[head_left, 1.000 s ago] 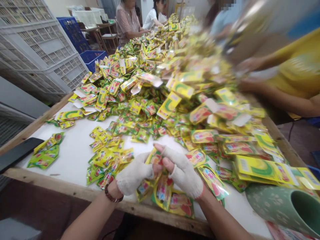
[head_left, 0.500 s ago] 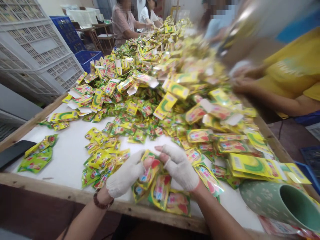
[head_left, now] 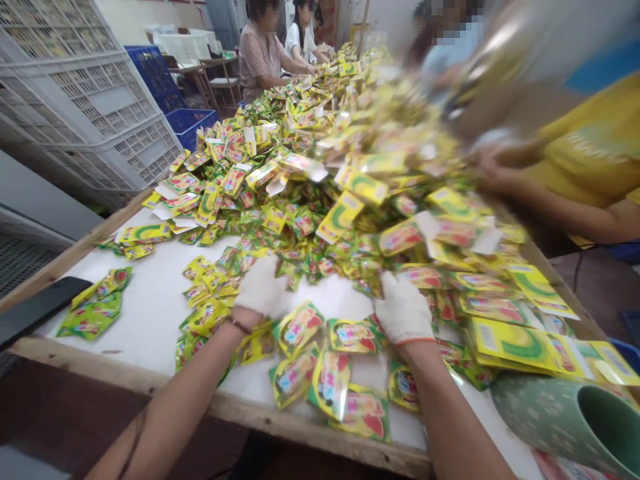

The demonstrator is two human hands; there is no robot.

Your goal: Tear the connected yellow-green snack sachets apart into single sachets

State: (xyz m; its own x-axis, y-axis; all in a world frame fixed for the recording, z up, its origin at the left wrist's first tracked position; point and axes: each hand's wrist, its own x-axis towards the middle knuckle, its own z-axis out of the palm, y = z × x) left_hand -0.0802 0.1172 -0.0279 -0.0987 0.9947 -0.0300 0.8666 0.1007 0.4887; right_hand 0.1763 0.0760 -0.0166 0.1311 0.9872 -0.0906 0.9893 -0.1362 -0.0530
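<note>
My left hand (head_left: pixel 263 287), in a white knit glove, rests palm down on small yellow-green sachets at the near edge of a big heap of sachets (head_left: pixel 350 167). My right hand (head_left: pixel 404 308), gloved the same way, lies on sachets a little further right. I see only the backs of both hands; the fingers are tucked under and hidden. Between my forearms several loose sachets (head_left: pixel 300 327) lie on the white table top (head_left: pixel 150 293), some (head_left: pixel 330 383) close to the wooden front edge (head_left: pixel 125 373).
A green mug (head_left: pixel 565 413) lies on its side at the near right. A black phone (head_left: pixel 40 307) and a small sachet pile (head_left: pixel 93 310) sit at the left. White crates (head_left: pixel 100 113) stack beyond the table. A person in yellow (head_left: pixel 590 153) works at right; others (head_left: pixel 260 53) sit far off.
Both hands held a bunch of sachets together near the front edge. They have let it drop on the table, moved apart and reached forward to the heap's edge.
</note>
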